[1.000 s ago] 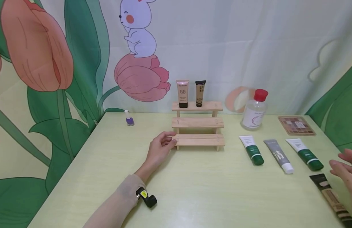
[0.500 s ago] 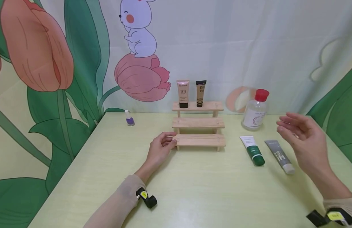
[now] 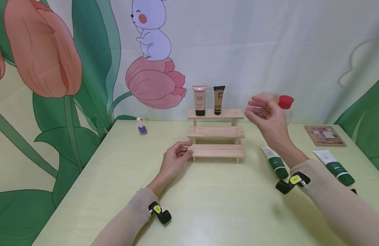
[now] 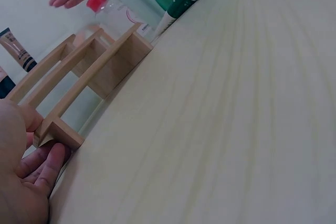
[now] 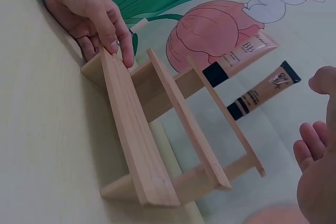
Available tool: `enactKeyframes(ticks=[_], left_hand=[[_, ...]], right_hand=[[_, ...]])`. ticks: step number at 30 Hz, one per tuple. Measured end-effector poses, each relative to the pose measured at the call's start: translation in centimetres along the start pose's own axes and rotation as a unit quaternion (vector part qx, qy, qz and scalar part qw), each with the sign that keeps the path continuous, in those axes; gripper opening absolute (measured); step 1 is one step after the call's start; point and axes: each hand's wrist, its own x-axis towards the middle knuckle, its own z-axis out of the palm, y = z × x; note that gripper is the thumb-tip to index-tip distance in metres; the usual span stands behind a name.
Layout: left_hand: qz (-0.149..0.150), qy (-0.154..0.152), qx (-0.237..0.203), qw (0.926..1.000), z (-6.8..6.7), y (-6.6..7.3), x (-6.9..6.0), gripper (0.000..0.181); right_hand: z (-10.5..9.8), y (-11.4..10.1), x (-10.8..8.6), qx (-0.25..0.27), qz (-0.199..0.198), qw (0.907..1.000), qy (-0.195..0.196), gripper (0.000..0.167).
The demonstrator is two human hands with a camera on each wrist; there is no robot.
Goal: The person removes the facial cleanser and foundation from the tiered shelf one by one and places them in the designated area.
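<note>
gripping the left end of the wooden rack [image 3: 216,151] at mid-frame with curled fingers of the left hand [image 3: 174,160]; running lengthwise left to right. holding nothing right of centre, in loosely bent fingers of the right hand [image 3: 270,123], a gap away from the brown tube [image 3: 218,98], cap-down beside the pink tube [image 3: 200,100] on top. hiding most of the bottle [image 3: 286,102] behind. leaving little table [image 3: 165,131] between rack and back edge.

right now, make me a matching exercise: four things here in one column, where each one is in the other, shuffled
1. left hand
2. BB tube
3. purple bottle
4. right hand

A. standing on the table
B. in the air
C. touching the bottom step of the rack
D. on the top step

Pairs: 1-C, 2-D, 3-A, 4-B
</note>
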Motion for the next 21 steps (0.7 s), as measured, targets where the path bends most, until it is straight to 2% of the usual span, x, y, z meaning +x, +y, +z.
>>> enactKeyframes(ticks=[7, 14, 21], left_hand=[[0.0, 0.002, -0.001, 1.0, 0.1, 0.0, 0.1, 0.026], [-0.001, -0.003, 0.001, 1.0, -0.1, -0.1, 0.2, 0.026], [-0.002, -0.002, 0.001, 1.0, 0.0, -0.1, 0.2, 0.026]], right_hand=[[3.1, 1.0, 2.5, 0.034, 0.023, 0.9992, 0.0, 0.049], [5.2, 2.2, 4.3, 0.05, 0.014, 0.9985, -0.013, 0.048], [7.0, 2.5, 5.8, 0.025, 0.018, 0.999, -0.032, 0.049]])
